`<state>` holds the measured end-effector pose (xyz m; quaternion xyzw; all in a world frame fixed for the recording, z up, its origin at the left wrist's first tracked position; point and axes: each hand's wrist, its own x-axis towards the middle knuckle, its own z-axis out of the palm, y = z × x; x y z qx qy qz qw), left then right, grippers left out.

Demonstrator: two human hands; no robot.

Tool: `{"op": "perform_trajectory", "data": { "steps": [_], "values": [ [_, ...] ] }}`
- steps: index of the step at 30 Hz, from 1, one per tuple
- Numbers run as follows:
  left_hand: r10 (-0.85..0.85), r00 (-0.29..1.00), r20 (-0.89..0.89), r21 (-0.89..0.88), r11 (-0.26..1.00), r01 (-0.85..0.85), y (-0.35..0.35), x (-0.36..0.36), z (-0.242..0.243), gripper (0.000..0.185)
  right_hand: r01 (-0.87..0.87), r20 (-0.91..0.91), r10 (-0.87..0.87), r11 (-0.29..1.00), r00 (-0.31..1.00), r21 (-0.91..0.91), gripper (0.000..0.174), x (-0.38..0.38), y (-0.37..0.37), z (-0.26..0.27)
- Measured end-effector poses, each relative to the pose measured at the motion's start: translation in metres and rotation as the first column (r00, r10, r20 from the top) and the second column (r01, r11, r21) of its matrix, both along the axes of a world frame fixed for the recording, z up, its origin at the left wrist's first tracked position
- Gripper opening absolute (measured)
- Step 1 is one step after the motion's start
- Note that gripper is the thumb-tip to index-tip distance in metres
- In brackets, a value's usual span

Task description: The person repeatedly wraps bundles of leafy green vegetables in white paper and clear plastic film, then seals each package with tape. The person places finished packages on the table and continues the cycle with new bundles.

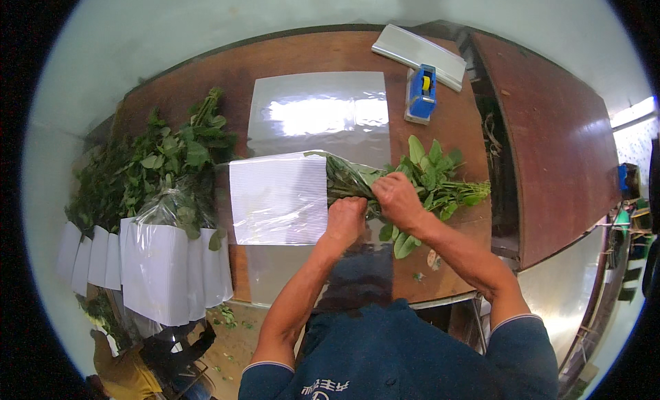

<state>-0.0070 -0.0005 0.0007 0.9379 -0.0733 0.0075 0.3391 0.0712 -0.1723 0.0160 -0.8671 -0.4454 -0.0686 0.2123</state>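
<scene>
A bouquet of leafy cut stems (pixel 454 188) lies across the wooden table, its bare stem ends pointing right. White corrugated paper (pixel 278 201) and transparent film (pixel 350 178) wrap its left part; whatever sits inside the paper is hidden. My left hand (pixel 348 214) is closed on the near edge of the film beside the paper. Just right of it, my right hand (pixel 396 196) grips the film where it meets the uncovered leaves. Beneath the bouquet lies a flat stack of transparent film sheets (pixel 319 93).
Finished-looking paper-wrapped bouquets (pixel 157 271) overhang the table's left edge. A blue tape dispenser (pixel 424 98) with yellow tape stands at back right, beside a pale ridged panel (pixel 420 54). Another brown tabletop (pixel 557 142) lies right, across a gap. A person (pixel 124 369) is at lower left.
</scene>
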Motion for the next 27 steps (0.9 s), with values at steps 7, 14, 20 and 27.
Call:
{"op": "perform_trajectory", "data": {
  "steps": [7, 14, 20, 27],
  "values": [
    [0.065, 0.998, 0.021, 0.06, 0.996, -0.066, -0.003, 0.001, -0.002, 0.009, 0.07, 0.101, -0.061, 0.993, 0.993, -0.093, 0.02, -0.037, 0.005, -0.002],
    [0.036, 0.94, 0.339, 0.178, 0.979, -0.101, -0.004, 0.011, 0.013, 0.029, 0.123, 0.117, -0.122, 0.992, 0.986, -0.005, 0.019, -0.035, 0.008, -0.013],
    [-0.143, 0.96, 0.242, 0.242, 0.967, 0.083, 0.002, 0.016, -0.004, 0.035, 0.057, -0.187, -0.042, 0.996, 0.981, 0.076, 0.03, -0.028, -0.002, -0.001],
    [-0.152, 0.96, 0.235, 0.186, 0.976, 0.109, 0.003, 0.014, -0.005, 0.037, 0.671, -0.549, -0.425, 0.628, 0.72, 0.394, 0.024, 0.131, -0.058, 0.036]
  ]
}}
